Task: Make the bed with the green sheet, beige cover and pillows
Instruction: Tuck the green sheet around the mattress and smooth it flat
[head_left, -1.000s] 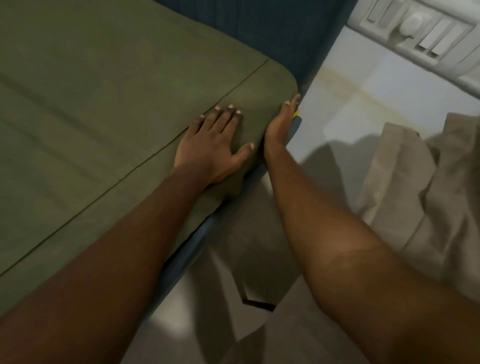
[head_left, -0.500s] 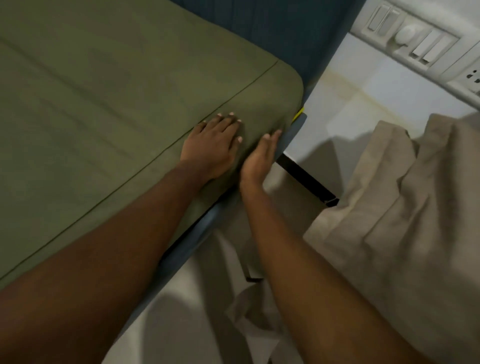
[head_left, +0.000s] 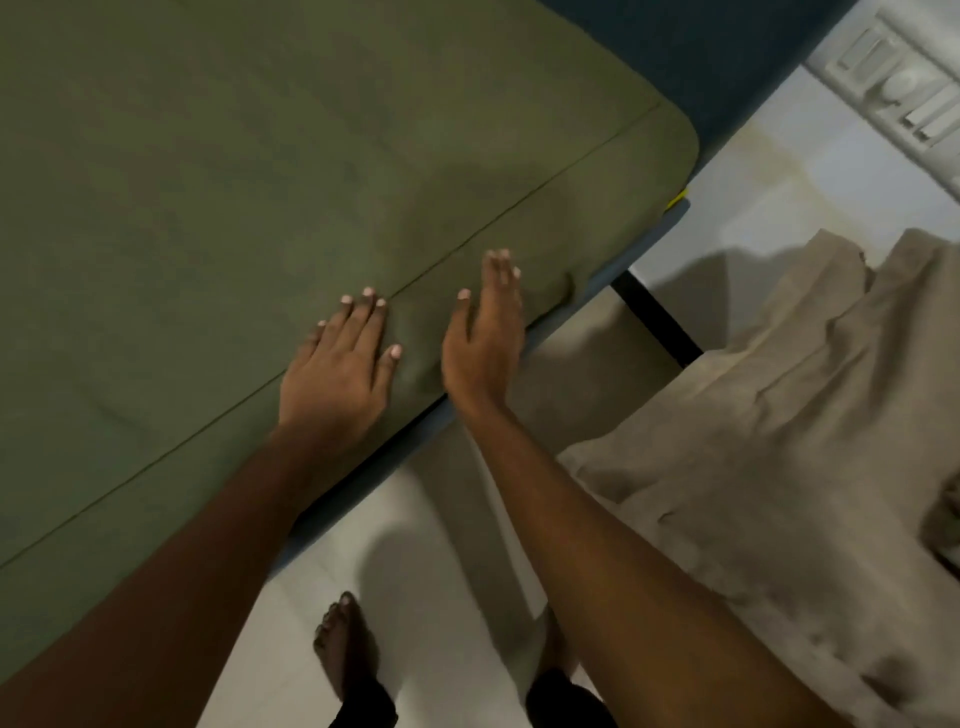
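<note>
The green sheet (head_left: 260, 182) lies smooth over the mattress, which fills the upper left and ends in a rounded corner at the upper right. My left hand (head_left: 337, 379) rests flat, fingers apart, on the mattress top by its near edge. My right hand (head_left: 485, 343) lies flat against the sheet on the mattress side, fingers straight, holding nothing. The beige cover (head_left: 779, 467) sits in a rumpled heap on the floor at the right. No pillows are in view.
A dark blue headboard (head_left: 727, 57) stands behind the mattress corner. A blue bed frame edge (head_left: 623, 260) runs under the mattress. A white switch panel (head_left: 904, 98) is on the wall, top right. My bare foot (head_left: 345, 644) stands on the pale floor.
My right hand slid back along the mattress side from the corner toward me. The left hand stayed flat on the sheet. The view pulled back, showing my foot.
</note>
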